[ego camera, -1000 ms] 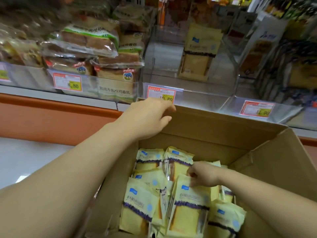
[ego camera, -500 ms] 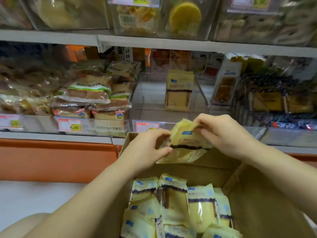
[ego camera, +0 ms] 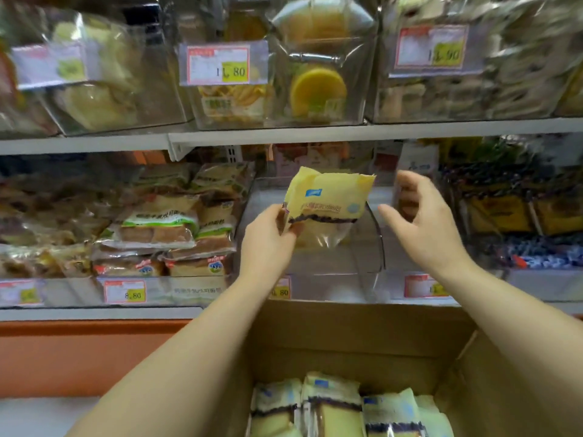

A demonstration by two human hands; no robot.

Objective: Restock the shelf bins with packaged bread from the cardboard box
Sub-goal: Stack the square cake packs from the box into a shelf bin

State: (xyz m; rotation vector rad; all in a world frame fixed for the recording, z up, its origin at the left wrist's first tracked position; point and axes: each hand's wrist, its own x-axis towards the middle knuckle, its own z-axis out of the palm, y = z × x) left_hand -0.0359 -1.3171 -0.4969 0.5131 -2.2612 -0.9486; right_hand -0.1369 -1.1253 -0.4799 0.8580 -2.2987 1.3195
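Left hand (ego camera: 268, 244) is raised in front of the lower shelf, thumb and fingers pinching the left edge of a yellow bread packet (ego camera: 328, 200). The packet is held tilted, blue logo and dark band facing out, its clear lower half hanging in front of the clear middle bin (ego camera: 340, 272). Can't tell whether it touches the bin.

Right hand (ego camera: 426, 225) is just right of the packet and apart from it, fingers spread and loose, grasping nothing.

Cardboard box (ego camera: 347, 339) sits below the shelf edge, flap open on the right. More yellow packets (ego camera: 331, 405) stand upright in a row inside it.

The bin to the left is stacked with green-labelled sliced bread (ego camera: 157, 225), and a price tag (ego camera: 125, 291) on its front reads 8.80. Upper shelf (ego camera: 315, 134) carries further clear bins, one holding round yellow cakes (ego camera: 317, 89).
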